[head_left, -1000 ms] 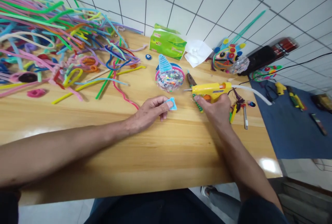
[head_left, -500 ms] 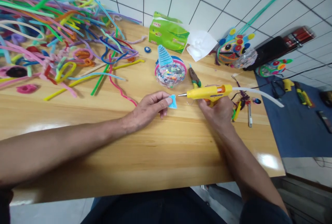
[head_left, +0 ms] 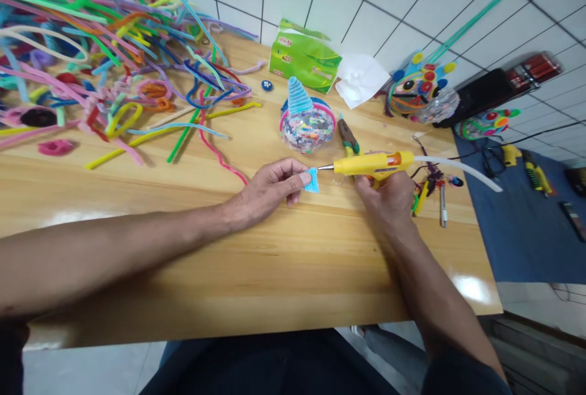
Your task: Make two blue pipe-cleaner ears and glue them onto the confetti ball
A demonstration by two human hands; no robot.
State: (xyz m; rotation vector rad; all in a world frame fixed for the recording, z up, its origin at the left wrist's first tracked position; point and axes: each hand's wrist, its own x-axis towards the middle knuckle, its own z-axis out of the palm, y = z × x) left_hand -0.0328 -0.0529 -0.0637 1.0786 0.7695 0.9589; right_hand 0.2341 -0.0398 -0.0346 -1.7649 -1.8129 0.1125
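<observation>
Between thumb and fingers, my left hand (head_left: 270,190) pinches a small light-blue fuzzy piece (head_left: 312,181), perhaps of pipe cleaner. My right hand (head_left: 389,196) is wrapped round a yellow hot glue gun (head_left: 373,163), with a white glue stick (head_left: 462,169) jutting from its back. The metal nozzle points left and is at the upper edge of the blue piece; whether they touch I cannot tell. Just behind stands a clear ball of colourful bits (head_left: 307,130) with a pink rim and a light-blue pipe-cleaner cone (head_left: 298,97) on top.
Pliers (head_left: 348,138) lie behind the glue gun. A heap of pipe cleaners (head_left: 114,47) covers the back left. Along the wall are a green tissue pack (head_left: 304,58), a crumpled tissue (head_left: 361,80) and a decorated figure (head_left: 414,93). A blue button (head_left: 267,85) and a pen (head_left: 443,206) lie about.
The glue gun's nozzle and the blue piece have come together; a small gap showed between them before. The whole view has shifted slightly.
</observation>
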